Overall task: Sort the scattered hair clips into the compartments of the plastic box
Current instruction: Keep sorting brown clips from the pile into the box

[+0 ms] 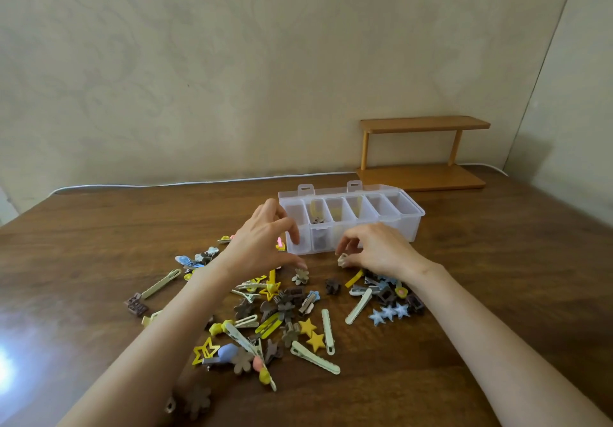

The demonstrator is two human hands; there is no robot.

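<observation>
- The clear plastic box (411, 227) stands on the brown wooden table (99, 244) at the far side of the clips, with its lid folded open behind it.
- The box shows a row of six compartments side by side.
- The second compartment from the left holds a pale yellow clip and some brown pieces; one dark brown piece shows through the front wall.
- The third and fourth compartments each show a little yellow inside, too blurred to name.
- I cannot tell what the leftmost compartment and the two on the right hold.
- The scattered hair clips (282, 320) lie in a loose heap on the table in front of the box: yellow stars, brown flowers, long pale green clips and, off to the right, blue stars (388, 313).
- The left hand (262, 240) hangs in front of the box's left end, fingers bent and apart, with nothing visible between them; one fingertip is just above a beige flower clip (301, 275).
- The right hand (381, 250) pinches a small cream clip (343, 259) between thumb and fingertips, low over the table just in front of the box.
- A dark brown flower clip (332, 286) lies alone between the two hands.
- A small wooden shelf (421, 124) stands behind the box against the wall.
</observation>
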